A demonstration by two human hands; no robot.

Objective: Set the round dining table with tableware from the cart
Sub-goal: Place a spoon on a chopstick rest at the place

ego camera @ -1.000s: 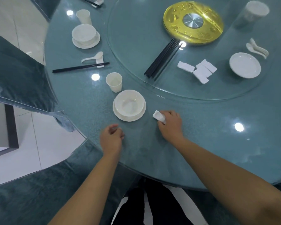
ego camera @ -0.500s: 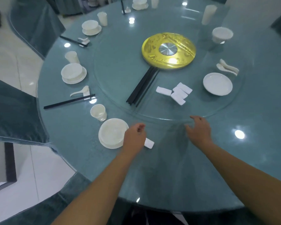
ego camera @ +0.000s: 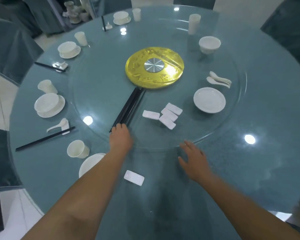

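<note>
Teal glass-topped table (ego camera: 249, 170): left hand (ego camera: 120, 138) at chopsticks (ego camera: 128, 108), grip unclear; right hand (ego camera: 194, 158) spread, empty.

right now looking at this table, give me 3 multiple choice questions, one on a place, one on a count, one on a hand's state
1. Where does the bundle of black chopsticks lie?
A. on the glass turntable
B. on the floor
C. in a bowl

2. How many white chopstick rests lie grouped on the turntable?
A. one
B. four
C. seven

3. How is the right hand?
A. gripping a cup
B. pinching a spoon
C. open, holding nothing

Answers:
1 A: the bundle runs from the gold disc toward the left hand.
2 B: four white blocks sit together.
3 C: its fingers are spread above the table.
</note>
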